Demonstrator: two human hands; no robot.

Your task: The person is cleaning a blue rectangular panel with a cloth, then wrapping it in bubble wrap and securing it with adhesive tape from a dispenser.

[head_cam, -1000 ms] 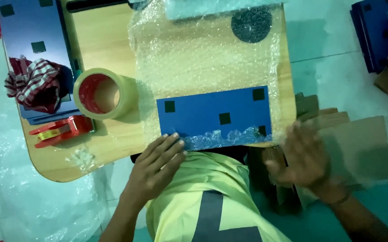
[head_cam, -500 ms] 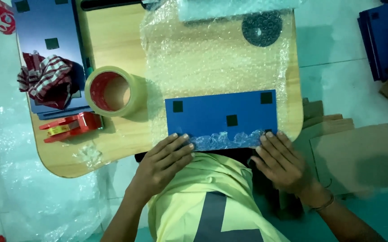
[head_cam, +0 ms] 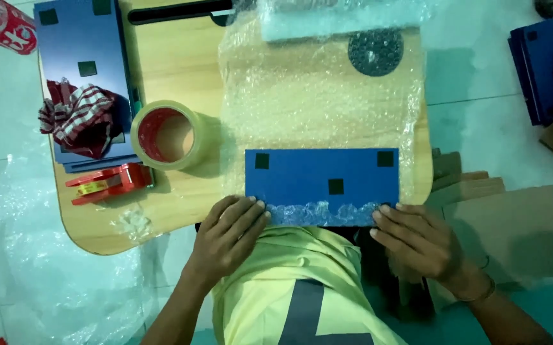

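A flat blue rectangular board with small dark squares lies on a sheet of bubble wrap on a light wooden table. A strip of the wrap is folded up over the board's near edge. My left hand presses that folded edge at the board's near left corner. At the near right corner my right hand does the same, fingertips on the wrap. Both hands lie flat, fingers spread.
A wide roll of clear tape and a red tape dispenser sit left of the board. Further left a stack of blue boards carries a checked cloth. Flattened cardboard lies on the floor at right.
My right hand came in from the cardboard at right and settled on the board's near right corner. My left hand stayed at the near left corner, pressing the folded wrap.
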